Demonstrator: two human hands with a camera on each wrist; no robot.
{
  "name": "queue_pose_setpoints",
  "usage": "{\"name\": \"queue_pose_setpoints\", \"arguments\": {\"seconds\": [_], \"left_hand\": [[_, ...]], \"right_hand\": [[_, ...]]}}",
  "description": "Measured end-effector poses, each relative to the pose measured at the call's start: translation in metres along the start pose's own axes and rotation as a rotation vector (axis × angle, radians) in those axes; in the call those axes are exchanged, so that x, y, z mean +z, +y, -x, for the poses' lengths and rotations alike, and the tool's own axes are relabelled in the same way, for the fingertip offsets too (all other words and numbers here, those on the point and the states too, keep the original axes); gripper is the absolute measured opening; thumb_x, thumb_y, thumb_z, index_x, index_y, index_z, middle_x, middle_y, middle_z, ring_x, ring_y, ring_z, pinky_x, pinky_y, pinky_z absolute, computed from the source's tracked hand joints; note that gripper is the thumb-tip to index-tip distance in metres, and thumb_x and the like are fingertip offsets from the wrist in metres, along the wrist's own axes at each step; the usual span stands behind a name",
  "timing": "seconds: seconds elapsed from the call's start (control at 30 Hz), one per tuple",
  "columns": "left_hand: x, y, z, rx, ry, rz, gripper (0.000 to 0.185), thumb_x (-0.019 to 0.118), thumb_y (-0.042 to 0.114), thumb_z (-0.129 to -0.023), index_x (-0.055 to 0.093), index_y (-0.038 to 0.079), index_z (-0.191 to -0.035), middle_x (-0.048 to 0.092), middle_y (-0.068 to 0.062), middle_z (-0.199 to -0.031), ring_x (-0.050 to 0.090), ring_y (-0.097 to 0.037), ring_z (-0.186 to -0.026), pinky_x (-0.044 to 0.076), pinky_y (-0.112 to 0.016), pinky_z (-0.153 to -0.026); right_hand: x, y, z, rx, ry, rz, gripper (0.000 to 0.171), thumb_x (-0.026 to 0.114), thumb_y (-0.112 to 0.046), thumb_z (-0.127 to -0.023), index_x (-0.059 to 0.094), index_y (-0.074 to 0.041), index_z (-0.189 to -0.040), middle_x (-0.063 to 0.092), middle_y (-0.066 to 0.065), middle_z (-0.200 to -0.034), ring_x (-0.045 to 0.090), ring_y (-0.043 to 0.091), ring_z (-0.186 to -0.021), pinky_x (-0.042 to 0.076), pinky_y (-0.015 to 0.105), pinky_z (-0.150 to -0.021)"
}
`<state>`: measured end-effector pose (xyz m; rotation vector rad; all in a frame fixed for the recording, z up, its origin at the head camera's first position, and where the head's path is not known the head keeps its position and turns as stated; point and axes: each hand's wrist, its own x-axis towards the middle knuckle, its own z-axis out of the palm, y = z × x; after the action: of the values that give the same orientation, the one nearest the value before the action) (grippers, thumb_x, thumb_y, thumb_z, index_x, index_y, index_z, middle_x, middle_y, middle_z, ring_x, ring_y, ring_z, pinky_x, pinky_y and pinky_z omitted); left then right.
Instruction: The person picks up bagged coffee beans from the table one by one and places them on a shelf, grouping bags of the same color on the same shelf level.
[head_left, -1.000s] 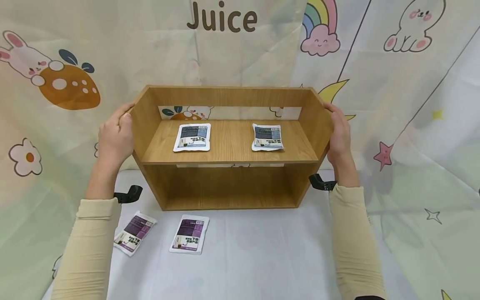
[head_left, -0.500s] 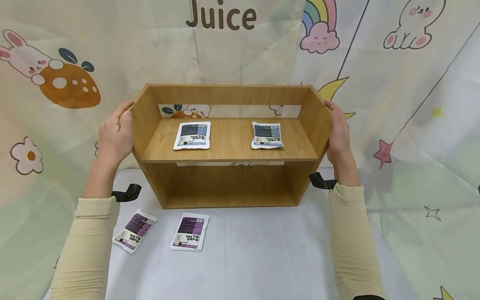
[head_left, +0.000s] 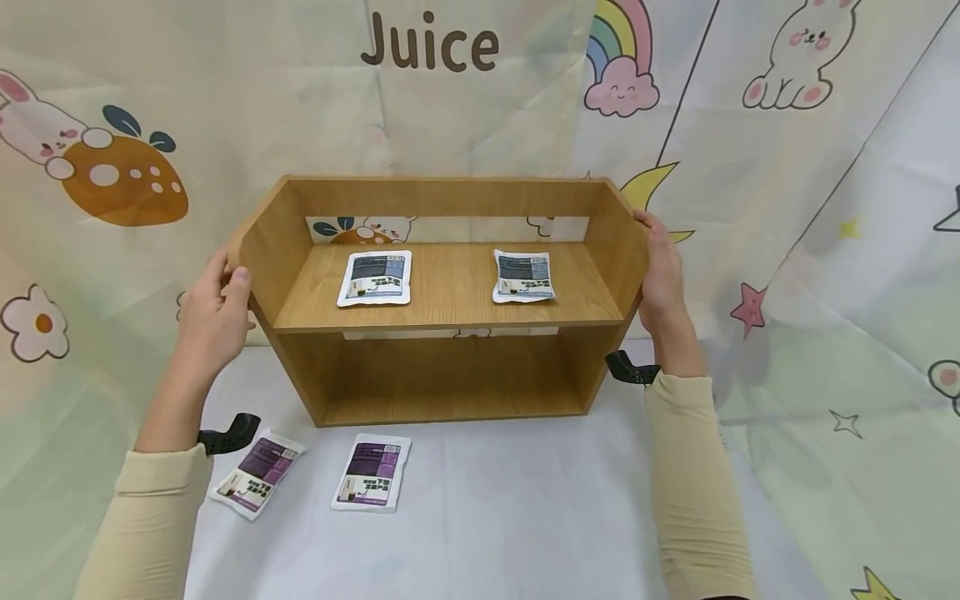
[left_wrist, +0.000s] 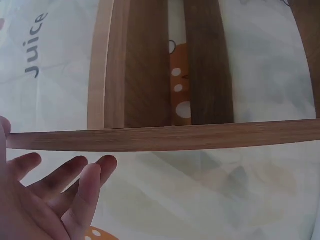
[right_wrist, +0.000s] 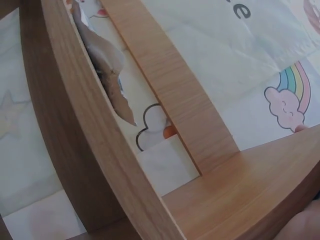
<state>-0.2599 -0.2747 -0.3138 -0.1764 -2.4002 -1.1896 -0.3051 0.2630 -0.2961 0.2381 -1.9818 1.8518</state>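
Where wrist views miss: shelf (head_left: pixel 450 287) packets (head_left: pixel 375 279).

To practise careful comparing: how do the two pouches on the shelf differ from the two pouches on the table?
The shelf pouches have dark blue-grey labels; the table pouches have purple ones. The shelf pair lies far apart, the table pair close together. All four are flat white-edged packets.

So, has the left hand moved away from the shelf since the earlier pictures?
Yes. The left hand was flat against the shelf's left side panel; now it sits lower and further left, fingers relaxed, just off the panel.
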Motion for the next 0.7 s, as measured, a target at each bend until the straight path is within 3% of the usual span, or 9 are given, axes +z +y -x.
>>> {"name": "queue_pose_setpoints", "arguments": {"seconds": [0.07,0.17,0.3,0.43,0.6,0.7], "left_hand": [[-0.001,-0.003,0.009,-0.008,0.014,-0.030,0.050,0.033,0.037,-0.104,0.027,0.033,-0.153,0.048,-0.022,-0.137,0.064,-0.034,-0.096,0.047,-0.015,-0.054],[-0.002,-0.008,0.026,-0.021,0.056,-0.068,0.052,0.038,0.032,-0.102,0.028,0.032,-0.153,0.054,-0.019,-0.130,0.062,-0.008,-0.084,0.045,-0.014,-0.056],[-0.003,-0.019,0.052,-0.029,0.093,-0.056,0.051,0.043,0.024,-0.101,0.034,0.025,-0.151,0.058,-0.018,-0.125,0.053,0.011,-0.081,0.045,-0.009,-0.060],[0.003,-0.027,0.080,-0.003,0.106,-0.024,0.048,0.047,0.016,-0.101,0.040,0.019,-0.148,0.061,-0.019,-0.120,0.057,0.010,-0.084,0.048,-0.011,-0.060],[0.013,-0.033,0.110,0.033,0.101,-0.008,0.046,0.051,0.007,-0.099,0.046,0.014,-0.144,0.065,-0.015,-0.111,0.060,0.009,-0.085,0.050,-0.014,-0.059],[0.019,-0.037,0.122,0.048,0.066,0.006,0.045,0.052,0.004,-0.098,0.047,0.012,-0.143,0.067,-0.013,-0.109,0.060,0.009,-0.087,0.051,-0.015,-0.059]], "right_hand": [[0.001,0.001,0.001,0.002,-0.004,0.005,0.053,0.030,-0.051,-0.103,0.039,-0.024,-0.147,0.037,0.007,-0.145,0.034,0.029,-0.129,0.029,0.047,-0.102],[0.000,0.002,0.001,-0.007,-0.017,0.024,0.054,0.028,-0.051,-0.103,0.037,-0.024,-0.148,0.037,0.007,-0.145,0.036,0.030,-0.128,0.030,0.048,-0.101],[-0.004,-0.001,0.001,-0.038,-0.020,0.149,0.052,0.027,-0.050,-0.103,0.041,-0.023,-0.145,0.039,0.008,-0.142,0.040,0.030,-0.125,0.035,0.049,-0.100],[-0.006,-0.008,0.005,-0.032,0.021,0.313,0.052,0.026,-0.049,-0.104,0.044,-0.022,-0.144,0.041,0.008,-0.142,0.042,0.029,-0.123,0.037,0.052,-0.100],[-0.004,-0.015,0.010,0.058,0.037,0.271,0.054,0.027,-0.050,-0.104,0.035,-0.025,-0.151,0.036,0.007,-0.149,0.038,0.030,-0.130,0.032,0.052,-0.106],[-0.004,-0.014,0.010,0.034,0.021,0.289,0.055,0.026,-0.048,-0.104,0.030,-0.024,-0.153,0.033,0.007,-0.151,0.035,0.031,-0.133,0.030,0.053,-0.107]]}}
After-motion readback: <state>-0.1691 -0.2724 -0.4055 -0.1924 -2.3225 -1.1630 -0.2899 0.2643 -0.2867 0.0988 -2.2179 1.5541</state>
